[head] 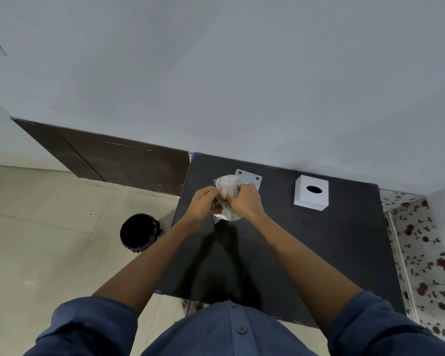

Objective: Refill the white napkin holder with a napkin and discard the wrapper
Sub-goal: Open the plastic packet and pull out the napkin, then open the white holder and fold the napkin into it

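Both hands hold a wrapped napkin pack (228, 187) above the black table (319, 247); it is white inside clear plastic with red print. My left hand (203, 202) grips the wrapper on its left side. My right hand (246, 201) pinches it from the right. The white napkin holder (311, 199), a cube with an oval slot on top, stands on the table to the right of my hands. Its flat white base plate (252, 177) with round holes lies behind my hands, partly hidden.
A black bin (139, 232) lined with a dark bag stands on the tiled floor left of the table. A grey wall runs directly behind the table. A floral surface (421, 253) borders the table on the right.
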